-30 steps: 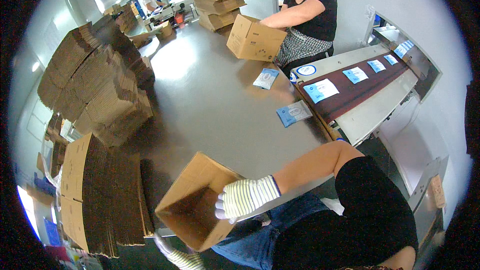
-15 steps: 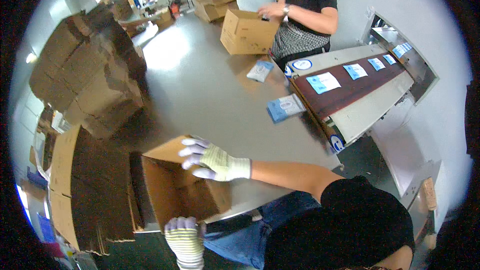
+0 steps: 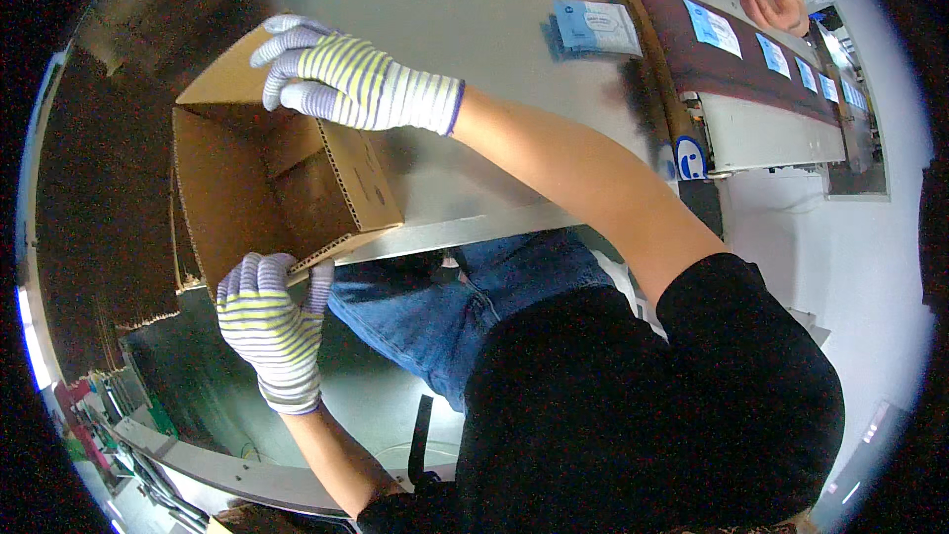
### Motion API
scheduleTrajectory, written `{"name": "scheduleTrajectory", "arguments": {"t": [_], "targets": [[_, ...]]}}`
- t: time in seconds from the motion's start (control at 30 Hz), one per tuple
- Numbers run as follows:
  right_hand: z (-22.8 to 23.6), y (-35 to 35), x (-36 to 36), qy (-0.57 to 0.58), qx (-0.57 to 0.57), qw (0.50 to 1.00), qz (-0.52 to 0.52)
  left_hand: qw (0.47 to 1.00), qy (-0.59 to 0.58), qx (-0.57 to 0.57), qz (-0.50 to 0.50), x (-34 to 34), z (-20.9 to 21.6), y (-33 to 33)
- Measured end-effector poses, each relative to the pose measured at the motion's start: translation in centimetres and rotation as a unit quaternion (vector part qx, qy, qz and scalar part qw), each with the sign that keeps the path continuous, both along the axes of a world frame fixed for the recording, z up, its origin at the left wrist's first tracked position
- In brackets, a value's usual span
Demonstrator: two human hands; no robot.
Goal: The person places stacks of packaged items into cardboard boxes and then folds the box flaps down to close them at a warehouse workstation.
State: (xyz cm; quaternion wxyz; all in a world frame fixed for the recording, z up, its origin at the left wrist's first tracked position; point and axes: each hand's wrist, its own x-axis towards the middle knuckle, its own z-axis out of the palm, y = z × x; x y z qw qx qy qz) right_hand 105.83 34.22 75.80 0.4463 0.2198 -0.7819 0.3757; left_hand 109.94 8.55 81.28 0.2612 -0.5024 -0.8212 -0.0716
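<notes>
**Cardboard box held open at the near edge of the surface**

Cardboard is what both of my hands are on: a brown corrugated box (image 3: 267, 178), open toward me, sitting at the near edge of the grey surface (image 3: 465, 30) and jutting out past it over my lap. My left grip (image 3: 269, 321) (striped knit glove, fingers curled) is clamped on the box's lower flap, just where the flap's cut edge shows its fluting. My right grip (image 3: 341, 79) lies across the top of the box at its far side, fingers spread apart and pressed flat on the upper panel, not closed around anything.

Left of the box, along the surface's left edge, stand dark stacks of flattened cardboard (image 3: 109, 188). Toward the far right corner a blue-and-white packet (image 3: 593, 28) lies on the surface, just beside a conveyor belt (image 3: 732, 59) that carries several more small packets. At the belt's far end another person's hand (image 3: 776, 2) holds something pale.
</notes>
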Motion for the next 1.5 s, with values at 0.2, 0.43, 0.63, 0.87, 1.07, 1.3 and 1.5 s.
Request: {"name": "scheduleTrajectory", "arguments": {"t": [0.2,0.43,0.63,0.87,1.07,1.3,1.5], "targets": [[0.1,-0.1,-0.9,0.005,-0.011,1.0,0.008,1.0,0.007,0.005,0.021,0.3,0.2,0.3],[0.4,-0.1,-1.3,0.01,0.013,1.0,-0.012,0.998,0.032,0.014,0.051,-0.1,0.0,0.5],[0.5,0.1,-0.8,-0.013,0.002,1.0,-0.007,0.996,0.063,0.031,0.052,0.0,-0.7,0.5],[0.9,-1.2,-0.3,-0.001,-0.024,0.999,-0.04,0.989,0.084,0.122,0.022,-0.4,-1.2,0.8],[0.6,-1.3,-0.5,0.003,-0.039,0.998,-0.048,0.984,0.089,0.151,0.038,-0.5,-2.1,1.5],[1.7,-2.6,0.0,0.016,-0.044,0.998,-0.032,0.977,0.119,0.174,0.041,0.4,-2.4,0.5],[1.7,-1.8,0.4,-0.003,-0.067,0.997,-0.031,0.977,0.116,0.177,0.039,0.2,-2.8,1.0]]}}
